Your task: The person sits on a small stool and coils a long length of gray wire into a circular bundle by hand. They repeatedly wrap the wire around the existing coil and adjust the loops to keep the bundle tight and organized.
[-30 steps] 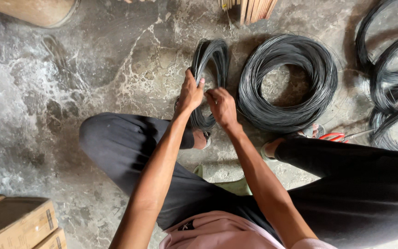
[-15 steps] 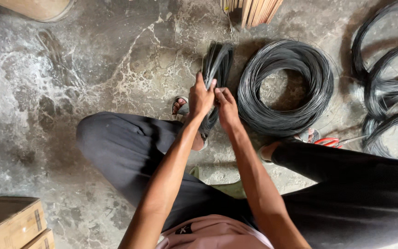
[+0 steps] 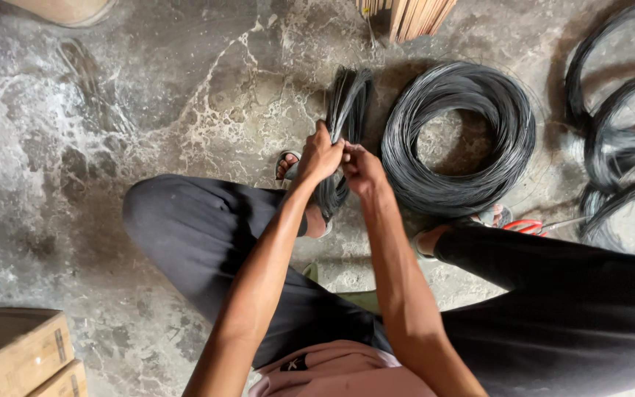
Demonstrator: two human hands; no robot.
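Both grips — left hand (image 3: 320, 156), right hand (image 3: 362, 169) — on one wire bundle (image 3: 347, 99)

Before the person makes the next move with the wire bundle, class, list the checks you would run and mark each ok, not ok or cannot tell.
1. Left hand grips the small wire coil: ok.
2. Right hand is on the same coil, close against the left hand: ok.
3. The small coil is squeezed into a narrow, flattened loop: ok.
4. The large wire coil lies flat on the concrete floor, beside the small one; whether the two touch: cannot tell.
5. The red-handled cutters lie by the right leg, close to the hands: ok.
6. A tie wire around the small coil: cannot tell, the hands hide that spot.
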